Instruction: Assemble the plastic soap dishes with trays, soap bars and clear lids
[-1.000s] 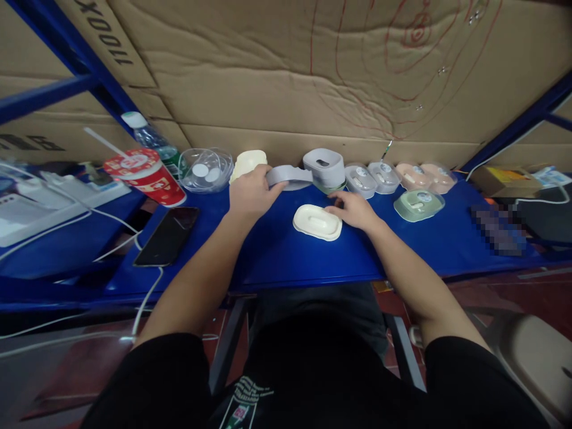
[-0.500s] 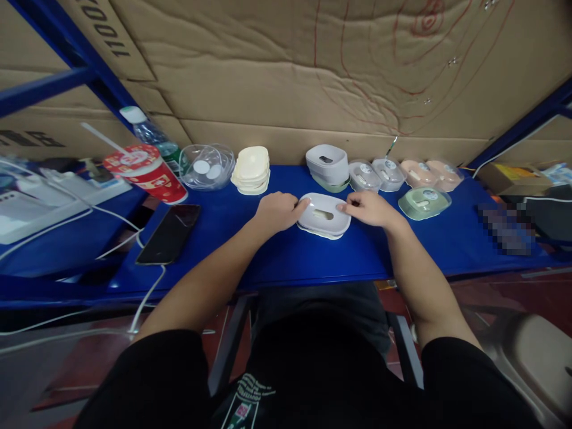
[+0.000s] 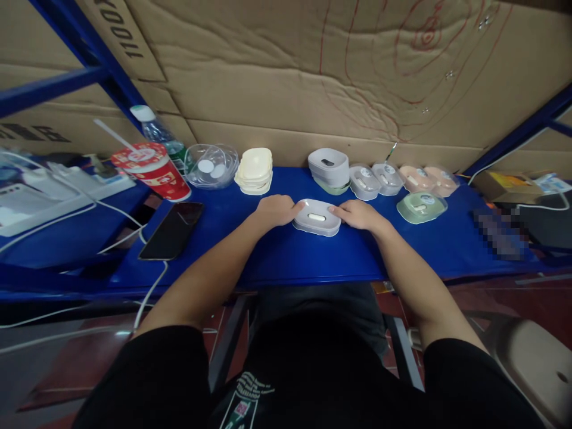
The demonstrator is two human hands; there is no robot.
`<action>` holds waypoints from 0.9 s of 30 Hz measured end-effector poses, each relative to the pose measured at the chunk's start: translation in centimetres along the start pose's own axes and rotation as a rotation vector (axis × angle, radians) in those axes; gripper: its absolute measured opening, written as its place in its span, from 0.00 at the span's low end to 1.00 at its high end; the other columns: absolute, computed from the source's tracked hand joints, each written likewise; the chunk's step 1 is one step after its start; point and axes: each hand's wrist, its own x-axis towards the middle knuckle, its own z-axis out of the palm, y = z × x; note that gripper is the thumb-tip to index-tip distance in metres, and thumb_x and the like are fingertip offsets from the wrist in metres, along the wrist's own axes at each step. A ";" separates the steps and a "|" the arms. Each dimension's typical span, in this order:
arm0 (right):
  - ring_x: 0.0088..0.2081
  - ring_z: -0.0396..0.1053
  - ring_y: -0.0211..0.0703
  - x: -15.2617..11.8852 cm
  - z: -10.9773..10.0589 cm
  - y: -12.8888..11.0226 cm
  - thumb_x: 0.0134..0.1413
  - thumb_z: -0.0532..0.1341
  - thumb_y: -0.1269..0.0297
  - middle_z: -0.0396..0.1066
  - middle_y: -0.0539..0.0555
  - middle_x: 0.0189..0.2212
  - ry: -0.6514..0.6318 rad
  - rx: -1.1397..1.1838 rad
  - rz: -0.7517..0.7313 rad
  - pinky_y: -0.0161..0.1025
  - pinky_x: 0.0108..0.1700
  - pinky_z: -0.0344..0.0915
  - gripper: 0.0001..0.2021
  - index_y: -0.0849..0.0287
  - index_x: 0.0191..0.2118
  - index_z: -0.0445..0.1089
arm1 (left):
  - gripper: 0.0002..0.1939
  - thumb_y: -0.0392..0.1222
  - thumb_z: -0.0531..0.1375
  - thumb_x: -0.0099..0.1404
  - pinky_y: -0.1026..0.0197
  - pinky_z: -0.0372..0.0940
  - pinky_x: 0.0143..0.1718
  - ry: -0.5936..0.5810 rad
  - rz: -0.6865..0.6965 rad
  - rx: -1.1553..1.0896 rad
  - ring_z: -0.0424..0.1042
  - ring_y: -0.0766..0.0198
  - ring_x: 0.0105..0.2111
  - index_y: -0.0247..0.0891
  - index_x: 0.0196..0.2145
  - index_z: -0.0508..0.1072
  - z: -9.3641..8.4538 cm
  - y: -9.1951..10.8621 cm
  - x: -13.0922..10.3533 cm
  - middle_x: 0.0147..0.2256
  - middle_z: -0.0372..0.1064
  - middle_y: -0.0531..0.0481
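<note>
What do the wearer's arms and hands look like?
Left hand and right hand are bare, no gloves. Forearms uncovered, no watch or band visible. Black short sleeves, matching the black shirt.

Readable — "1100" [image 3: 119, 31], printed sideways on the cardboard [image 3: 241, 89].

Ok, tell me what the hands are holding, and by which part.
A gray slotted piece on the blue table: the left hand has its left end, the right hand its right end, thumbs at the upper rim.
</note>
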 end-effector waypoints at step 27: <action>0.34 0.72 0.46 -0.5 -0.3 1.0 0.68 0.54 0.31 0.80 0.55 0.34 0.061 0.042 -0.127 0.40 0.35 0.58 0.31 0.56 0.37 0.74 | 0.25 0.45 0.68 0.63 0.48 0.65 0.53 0.635 -0.620 -0.172 0.73 0.50 0.50 0.39 0.57 0.79 -5.9 -12.3 -1.2 0.53 0.79 0.42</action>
